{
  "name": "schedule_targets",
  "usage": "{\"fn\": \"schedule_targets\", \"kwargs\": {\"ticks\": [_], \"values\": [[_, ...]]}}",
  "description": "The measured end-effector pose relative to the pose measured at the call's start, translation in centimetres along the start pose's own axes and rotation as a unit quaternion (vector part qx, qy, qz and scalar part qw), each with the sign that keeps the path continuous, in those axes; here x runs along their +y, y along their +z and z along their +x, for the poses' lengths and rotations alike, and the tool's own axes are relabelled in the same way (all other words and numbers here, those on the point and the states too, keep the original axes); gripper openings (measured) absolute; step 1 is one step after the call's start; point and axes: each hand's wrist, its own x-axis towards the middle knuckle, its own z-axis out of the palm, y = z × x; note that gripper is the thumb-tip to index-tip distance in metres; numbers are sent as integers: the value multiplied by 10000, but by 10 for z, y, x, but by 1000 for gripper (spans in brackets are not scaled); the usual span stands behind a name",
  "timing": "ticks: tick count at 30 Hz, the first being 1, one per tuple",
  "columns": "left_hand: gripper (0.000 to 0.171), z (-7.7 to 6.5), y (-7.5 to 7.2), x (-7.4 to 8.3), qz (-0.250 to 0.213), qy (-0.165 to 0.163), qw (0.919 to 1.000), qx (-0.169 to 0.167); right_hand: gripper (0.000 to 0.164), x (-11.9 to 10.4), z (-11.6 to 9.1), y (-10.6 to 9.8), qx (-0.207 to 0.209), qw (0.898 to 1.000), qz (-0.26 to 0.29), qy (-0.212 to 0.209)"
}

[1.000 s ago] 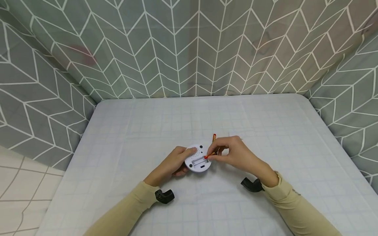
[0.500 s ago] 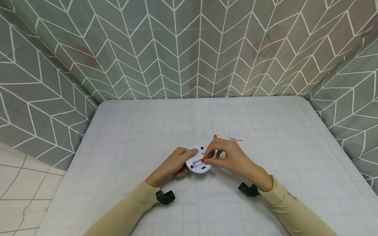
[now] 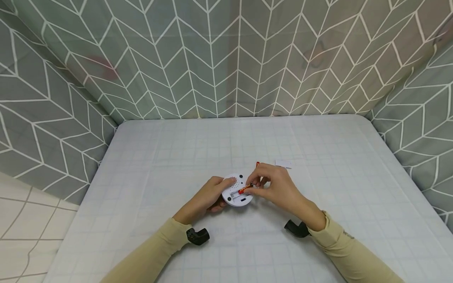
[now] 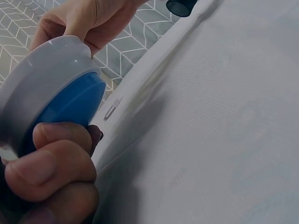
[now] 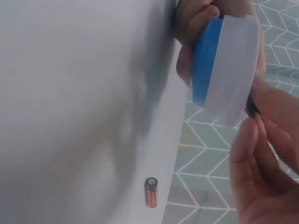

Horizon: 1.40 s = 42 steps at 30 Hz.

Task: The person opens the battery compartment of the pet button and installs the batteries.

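Head view: left hand (image 3: pixel 207 196) clamped on a round white plastic device (image 3: pixel 238 202), thumb on the face, fingers below. Right hand (image 3: pixel 277 182) pinches a red-and-black cylindrical battery (image 3: pixel 245 189) between thumb and fingertips. Battery sits at the hand's 9 o'clock, over the device's slot; can't tell if seated. Long axis runs 8 to 2 o'clock, in line with the slot: red end at 8, black at 2. Second red-and-black cylindrical battery (image 3: pixel 258 163) on the white cloth-covered table (image 3: pixel 198 145), mostly hidden by the right hand, red end at 12. Small flat white rectangular piece (image 3: pixel 283 163) at the right hand's 12.

Left wrist view: device edge-on, domed blue underside (image 4: pixel 74 102) facing down to 4 o'clock. Left fingers curl under it; right hand at 12.

Right wrist view: pinched battery mostly hidden, dark end showing between the fingers. Second battery at 6 o'clock, axis 12 to 6, black end at 12.
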Motion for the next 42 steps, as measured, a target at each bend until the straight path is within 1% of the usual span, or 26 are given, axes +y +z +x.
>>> {"fn": "schedule_targets", "kwargs": {"ticks": [5,9,18,21,25,28,31,33,36,39,42], "values": [[52,0,0,0,46,-24,10000,10,16,-2,0,2,-186,9994,114,-284],[51,1,0,1,144,8,9999,22,16,-3,0,1,-232,9991,144,-313],[51,-2,2,2,93,0,9999,-59,12,-2,-1,-7,-469,9983,296,181],[51,-2,2,3,122,-11,9999,-20,12,-2,-1,-6,-550,9959,518,488],[50,-1,3,3,150,-61,9999,23,19,-12,2,-9,-611,9868,1025,1091],[50,-1,2,2,175,-59,9998,34,33,-8,3,-9,-753,9798,1275,1340],[50,0,2,2,213,-44,9998,18,42,3,1,-7,-1068,9746,1277,1497],[50,0,2,2,236,-44,9997,30,43,9,0,-6,-1289,9712,1239,1572],[50,0,2,2,248,-62,9996,97,37,12,1,-5,-1479,9667,1312,1627],[49,0,2,2,262,-100,9995,164,36,14,1,-2,-1572,9575,1696,1726],[49,0,2,2,292,-112,9994,166,35,14,1,0,-1616,9455,2135,1850]]}}
